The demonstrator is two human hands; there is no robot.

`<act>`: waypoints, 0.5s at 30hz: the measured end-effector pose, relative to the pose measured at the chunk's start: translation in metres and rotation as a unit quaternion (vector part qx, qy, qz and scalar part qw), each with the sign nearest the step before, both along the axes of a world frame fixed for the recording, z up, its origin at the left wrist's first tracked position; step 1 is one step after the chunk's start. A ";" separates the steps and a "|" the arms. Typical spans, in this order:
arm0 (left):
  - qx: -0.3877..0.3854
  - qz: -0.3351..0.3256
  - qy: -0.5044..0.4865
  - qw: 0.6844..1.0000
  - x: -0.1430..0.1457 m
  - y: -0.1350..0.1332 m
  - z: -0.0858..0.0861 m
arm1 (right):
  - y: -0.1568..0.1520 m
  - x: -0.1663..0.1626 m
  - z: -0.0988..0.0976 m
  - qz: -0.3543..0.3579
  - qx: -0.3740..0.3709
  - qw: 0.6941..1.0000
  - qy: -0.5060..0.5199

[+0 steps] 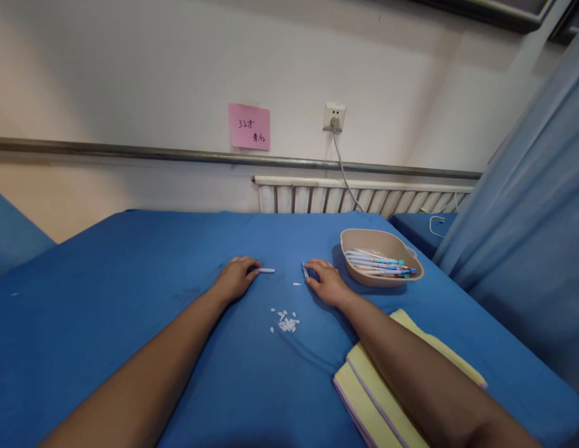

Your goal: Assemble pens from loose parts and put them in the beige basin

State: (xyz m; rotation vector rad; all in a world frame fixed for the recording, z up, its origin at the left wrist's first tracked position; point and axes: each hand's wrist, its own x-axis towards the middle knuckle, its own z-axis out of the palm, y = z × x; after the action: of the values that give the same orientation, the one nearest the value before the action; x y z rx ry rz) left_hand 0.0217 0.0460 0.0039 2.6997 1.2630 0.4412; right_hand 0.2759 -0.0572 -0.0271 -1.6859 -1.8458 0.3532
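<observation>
My left hand (237,277) rests on the blue sheet, its fingers closed on a slim white pen part (267,270) that points right. Across from it, my right hand (327,281) pinches a short light-blue pen part (305,270) between thumb and fingers. The two parts are apart. On the sheet just left of my right thumb lies a small white tip-like piece (296,284). Closer to me, between my forearms, is a loose pile of small white pieces (288,323), with a few scattered around it.
A beige basket (382,283) with several pens (377,261) stands right of my right hand. Under my right forearm lies a folded yellow towel (370,386). Behind the blue-covered bed (130,261) are a radiator (317,196) and a rail (177,154). A blue curtain (536,174) hangs at right.
</observation>
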 end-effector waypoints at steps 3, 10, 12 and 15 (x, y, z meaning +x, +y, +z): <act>-0.032 -0.022 -0.009 0.999 0.000 -0.006 0.004 | 0.006 0.004 -0.006 -0.020 0.024 0.997 0.063; -0.081 -0.057 -0.050 0.994 0.010 -0.019 0.007 | 0.020 0.011 -0.023 -0.064 0.040 0.975 0.209; -0.105 -0.046 -0.085 0.990 0.012 -0.019 0.005 | 0.021 0.012 -0.025 -0.061 0.039 0.974 0.214; -0.186 -0.005 -0.184 0.965 0.012 -0.014 0.001 | 0.022 0.013 -0.026 -0.058 0.039 0.974 0.214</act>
State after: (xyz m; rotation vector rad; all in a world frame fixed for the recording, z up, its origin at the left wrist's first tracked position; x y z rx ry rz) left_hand 0.0340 0.0321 0.0049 2.1867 1.0985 0.6033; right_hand 0.2887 -0.0350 -0.0534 -1.5145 -1.4218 0.5399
